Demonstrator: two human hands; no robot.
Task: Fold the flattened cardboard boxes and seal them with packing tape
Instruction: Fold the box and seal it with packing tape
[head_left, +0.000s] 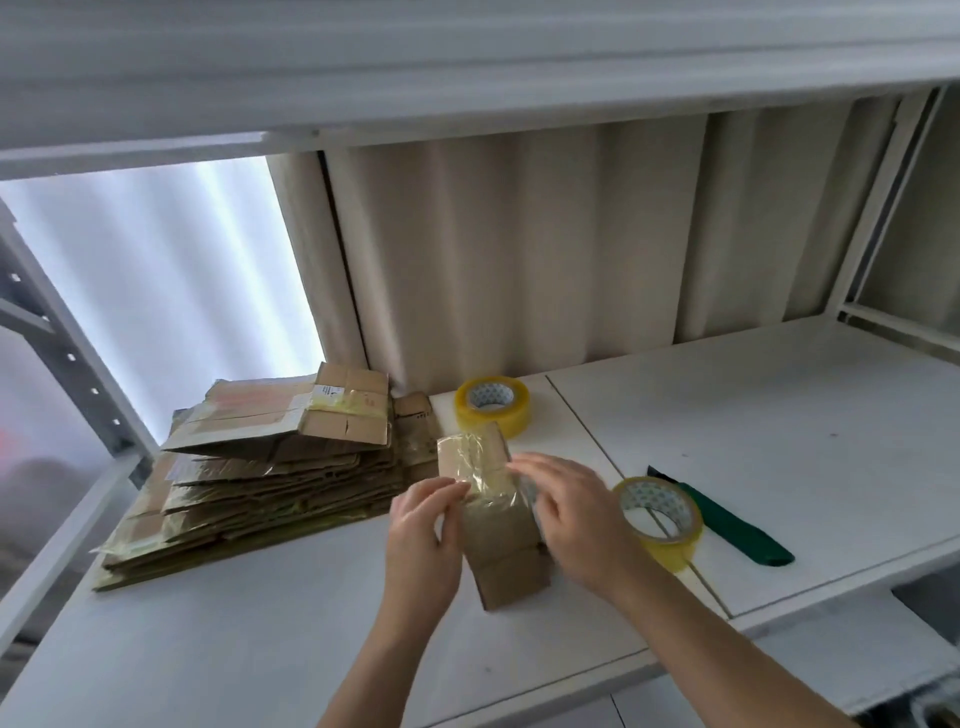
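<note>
A small brown cardboard box (506, 551) stands tilted on the white shelf, with clear tape across its upper part. My left hand (423, 540) holds its left side, fingers curled at the taped edge. My right hand (569, 514) lies over the box's right side with fingers spread on the tape; its motion blurs it. A tall stack of flattened cardboard boxes (270, 467) lies to the left. One roll of yellowish packing tape (493, 405) lies behind the box. A second roll (662, 519) lies just right of my right hand.
A green-handled utility knife (727, 522) lies on the shelf (779, 415) right of the second roll. A seam runs across the shelf between two boards. Beige curtain hangs behind, and a white shelf frame post stands at the left.
</note>
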